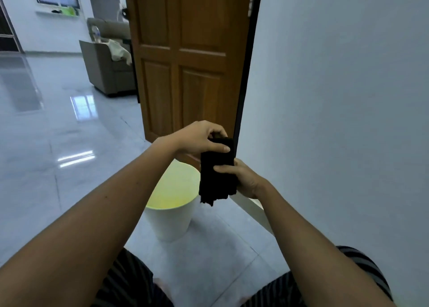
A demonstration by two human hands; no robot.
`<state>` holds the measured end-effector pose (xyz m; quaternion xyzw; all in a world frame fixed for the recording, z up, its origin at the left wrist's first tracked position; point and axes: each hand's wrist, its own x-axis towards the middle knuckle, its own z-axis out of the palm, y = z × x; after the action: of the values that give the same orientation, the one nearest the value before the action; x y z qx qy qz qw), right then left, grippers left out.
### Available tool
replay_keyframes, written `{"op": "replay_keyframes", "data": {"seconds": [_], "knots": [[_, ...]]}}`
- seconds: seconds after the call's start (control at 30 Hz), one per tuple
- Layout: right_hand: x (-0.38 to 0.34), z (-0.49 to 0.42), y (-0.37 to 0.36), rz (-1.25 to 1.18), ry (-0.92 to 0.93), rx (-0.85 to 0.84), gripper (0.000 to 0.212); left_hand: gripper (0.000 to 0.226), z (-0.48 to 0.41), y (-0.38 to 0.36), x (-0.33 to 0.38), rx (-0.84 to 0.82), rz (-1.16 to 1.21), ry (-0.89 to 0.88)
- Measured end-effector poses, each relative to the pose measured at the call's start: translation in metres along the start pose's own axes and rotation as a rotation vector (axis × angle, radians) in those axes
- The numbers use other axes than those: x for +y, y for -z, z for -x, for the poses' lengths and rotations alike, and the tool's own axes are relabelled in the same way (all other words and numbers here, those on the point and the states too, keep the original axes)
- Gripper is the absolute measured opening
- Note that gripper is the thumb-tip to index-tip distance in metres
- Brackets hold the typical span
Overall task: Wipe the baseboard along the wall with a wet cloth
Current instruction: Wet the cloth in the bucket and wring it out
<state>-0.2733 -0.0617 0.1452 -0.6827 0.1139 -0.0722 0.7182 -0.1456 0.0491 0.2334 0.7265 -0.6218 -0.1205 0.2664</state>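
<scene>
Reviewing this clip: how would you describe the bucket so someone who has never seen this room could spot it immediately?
Start at the brown wooden door standing open beside the pale wall. On the glossy tiled floor just in front of its lower edge stands the bucket, below the dark cloth held in both hands. It is the only pale, open-topped round container there, its inside yellowish.

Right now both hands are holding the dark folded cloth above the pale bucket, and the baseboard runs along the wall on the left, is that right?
Not quite. The baseboard runs along the wall on the right, as the head view shows. The rest holds: the left hand and right hand both hold the dark folded cloth above the pale bucket.
</scene>
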Motion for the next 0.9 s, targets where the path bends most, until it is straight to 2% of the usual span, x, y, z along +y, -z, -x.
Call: {"op": "replay_keyframes", "data": {"seconds": [0.1,0.23,0.4,0.5,0.57,0.63,0.77,0.87,0.9], "knots": [[-0.014,0.003,0.015,0.04,0.007,0.022,0.033,0.009,-0.007,0.004,0.014,0.015,0.052,-0.065],[-0.017,-0.007,0.039,0.043,0.027,0.06,0.053,0.011,-0.04,-0.007,0.014,0.034,0.141,-0.117],[0.004,-0.029,0.075,-0.179,-0.011,0.022,0.051,0.017,-0.098,-0.035,-0.014,0.026,0.163,-0.131],[0.016,-0.044,0.103,-0.267,-0.068,0.052,0.037,0.011,-0.133,-0.056,-0.047,0.07,0.174,-0.082],[0.029,-0.058,0.129,-0.296,-0.16,0.086,0.034,0.009,-0.156,-0.083,-0.073,0.088,0.21,-0.022],[0.05,-0.072,0.156,-0.3,-0.304,0.11,0.04,0.012,-0.177,-0.121,-0.102,0.099,0.284,0.067],[0.118,-0.093,0.204,-0.151,-0.606,0.191,0.047,0.028,-0.203,-0.22,-0.164,0.126,0.416,0.278],[0.184,-0.107,0.223,-0.138,-0.699,0.3,0.044,0.028,-0.202,-0.304,-0.216,0.14,0.502,0.501],[0.204,-0.113,0.224,-0.06,-0.708,0.338,0.04,0.03,-0.197,-0.33,-0.235,0.118,0.501,0.563]]}}
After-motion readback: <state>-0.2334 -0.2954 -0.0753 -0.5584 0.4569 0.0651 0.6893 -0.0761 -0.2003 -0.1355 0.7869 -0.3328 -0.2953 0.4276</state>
